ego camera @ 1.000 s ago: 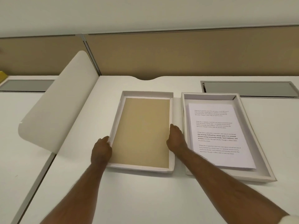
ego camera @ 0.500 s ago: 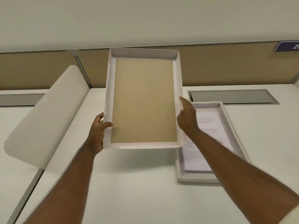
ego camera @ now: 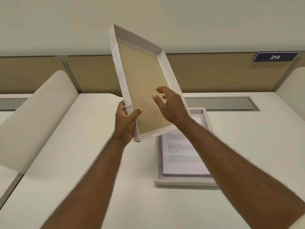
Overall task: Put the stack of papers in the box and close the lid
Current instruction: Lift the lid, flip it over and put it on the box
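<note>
**Lid in the air, papers in the box**

Your left hand (ego camera: 126,124) gripped the lid (ego camera: 145,83) by its near left edge, thumb on the tan inner face and fingers wrapped behind the white rim. The lid was off the desk (ego camera: 79,162), tilted, its far corner up against the wall and its inside turned toward you. Your right hand (ego camera: 170,104) was open in front of the lid's right side, fingers spread and curled; whether it touched the lid could not be told.

The lid's near edge hung over the far left part of the box (ego camera: 184,183). To the left of the box the desk surface lay bare up to a curved white divider (ego camera: 38,116). Behind the box ran a grey recessed strip (ego camera: 227,104), and beyond it a tan partition (ego camera: 214,73) with a sign reading 214 (ego camera: 274,57).

The box sat flat on the desk, under your right forearm. The papers (ego camera: 181,156) lay inside it, printed side up, with a gap to the left wall and more to the near wall. The right side was hidden by your arm.
</note>
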